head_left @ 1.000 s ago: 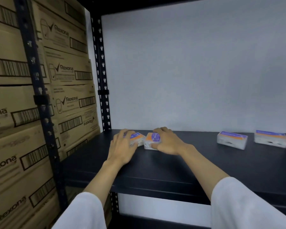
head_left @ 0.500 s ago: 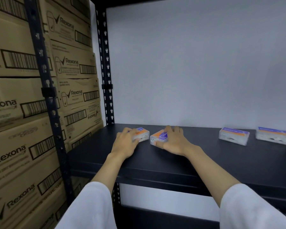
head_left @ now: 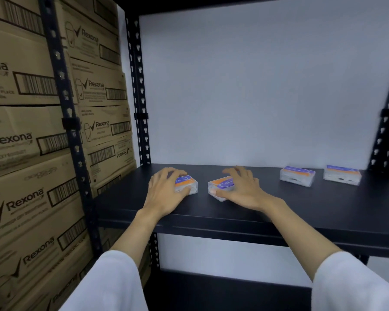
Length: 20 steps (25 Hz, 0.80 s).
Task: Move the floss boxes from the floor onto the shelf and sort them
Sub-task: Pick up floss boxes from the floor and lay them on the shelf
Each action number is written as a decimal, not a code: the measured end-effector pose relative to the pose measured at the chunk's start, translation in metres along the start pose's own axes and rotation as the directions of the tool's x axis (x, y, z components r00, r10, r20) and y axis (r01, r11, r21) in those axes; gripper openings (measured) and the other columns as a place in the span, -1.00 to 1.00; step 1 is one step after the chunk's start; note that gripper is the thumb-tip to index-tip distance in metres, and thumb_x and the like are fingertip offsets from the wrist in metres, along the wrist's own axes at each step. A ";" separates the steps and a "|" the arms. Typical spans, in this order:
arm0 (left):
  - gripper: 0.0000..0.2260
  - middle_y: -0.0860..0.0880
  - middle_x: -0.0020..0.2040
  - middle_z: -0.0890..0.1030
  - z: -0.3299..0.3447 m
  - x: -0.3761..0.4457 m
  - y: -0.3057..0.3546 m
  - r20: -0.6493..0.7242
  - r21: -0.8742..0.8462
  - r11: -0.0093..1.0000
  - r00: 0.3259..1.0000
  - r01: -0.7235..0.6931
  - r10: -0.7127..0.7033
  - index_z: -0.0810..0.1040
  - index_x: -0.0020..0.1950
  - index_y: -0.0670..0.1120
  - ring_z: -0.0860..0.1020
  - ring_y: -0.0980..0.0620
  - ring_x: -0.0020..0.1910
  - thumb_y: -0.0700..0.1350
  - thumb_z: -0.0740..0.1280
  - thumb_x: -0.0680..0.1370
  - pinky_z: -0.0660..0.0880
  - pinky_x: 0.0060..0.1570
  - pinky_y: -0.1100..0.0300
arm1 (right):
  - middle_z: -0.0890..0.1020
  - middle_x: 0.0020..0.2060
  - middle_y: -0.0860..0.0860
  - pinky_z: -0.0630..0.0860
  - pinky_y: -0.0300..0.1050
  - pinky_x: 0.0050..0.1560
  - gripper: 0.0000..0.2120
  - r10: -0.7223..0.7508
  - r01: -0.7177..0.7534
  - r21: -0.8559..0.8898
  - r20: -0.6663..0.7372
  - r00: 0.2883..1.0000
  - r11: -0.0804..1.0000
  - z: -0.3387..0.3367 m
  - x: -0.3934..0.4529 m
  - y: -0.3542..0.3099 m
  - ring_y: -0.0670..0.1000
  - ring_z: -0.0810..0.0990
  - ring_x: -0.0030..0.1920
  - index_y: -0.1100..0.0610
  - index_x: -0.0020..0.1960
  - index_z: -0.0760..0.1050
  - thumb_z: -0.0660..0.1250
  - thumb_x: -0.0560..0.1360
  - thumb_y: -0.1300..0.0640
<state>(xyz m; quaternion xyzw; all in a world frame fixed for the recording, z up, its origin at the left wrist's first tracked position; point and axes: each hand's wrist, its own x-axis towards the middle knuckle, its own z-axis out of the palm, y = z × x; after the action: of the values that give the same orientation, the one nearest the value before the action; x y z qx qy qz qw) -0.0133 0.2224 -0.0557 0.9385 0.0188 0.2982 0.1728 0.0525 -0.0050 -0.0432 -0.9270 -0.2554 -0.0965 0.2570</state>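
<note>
Four floss boxes lie flat on the black shelf point(head_left: 267, 212). The left hand point(head_left: 164, 195) curls over the left box point(head_left: 187, 184), thumb against its front; its long axis runs left to right. The right hand point(head_left: 241, 189) grips the second box point(head_left: 220, 187), skewed, its left end angled toward the front edge. Well right, the third box point(head_left: 297, 176) and the fourth box point(head_left: 342, 175) sit side by side, untouched, long axes also left to right.

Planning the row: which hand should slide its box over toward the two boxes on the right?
Probably the right hand: its box lies nearer that pair, with bare shelf between.
</note>
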 end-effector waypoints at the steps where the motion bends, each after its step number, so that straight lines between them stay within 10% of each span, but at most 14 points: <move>1: -0.64 0.06 0.36 0.36 0.000 0.001 0.000 0.000 0.024 0.999 1.000 -0.030 0.030 0.43 0.32 0.16 0.25 -0.02 0.39 0.12 0.29 0.52 0.11 0.40 0.07 | 0.19 0.45 -0.07 0.03 0.10 0.46 -0.33 -0.063 0.061 0.057 0.044 0.997 0.997 -0.004 0.001 0.003 0.00 0.08 0.49 -0.13 0.40 0.25 0.32 0.38 -0.33; 9: -0.59 0.05 0.48 0.31 0.003 0.007 -0.003 0.189 0.007 1.000 0.982 0.015 -0.016 0.36 0.40 0.25 0.25 -0.03 0.45 0.16 0.25 0.54 0.16 0.42 0.01 | 0.40 0.20 -0.15 0.28 -0.22 0.32 -0.51 -0.207 0.156 0.284 0.159 0.965 0.946 -0.002 0.009 0.024 -0.16 0.39 0.27 -0.30 0.27 0.43 0.47 0.38 -0.09; 20: -0.56 0.09 0.28 0.41 -0.009 -0.019 0.012 0.132 -0.078 0.995 0.990 0.056 -0.045 0.43 0.35 0.20 0.45 0.01 0.21 0.22 0.31 0.49 0.43 0.15 0.12 | 0.45 0.03 -0.08 0.32 -0.12 0.23 -0.52 -0.162 0.155 0.072 0.095 0.982 0.985 -0.017 -0.041 0.025 -0.04 0.27 0.11 -0.34 0.33 0.33 0.34 0.43 -0.23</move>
<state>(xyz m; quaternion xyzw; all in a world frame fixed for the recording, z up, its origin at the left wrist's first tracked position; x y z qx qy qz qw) -0.0349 0.2111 -0.0547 0.9473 0.0193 0.2326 0.2194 0.0305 -0.0500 -0.0519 -0.8988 -0.3440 -0.0616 0.2647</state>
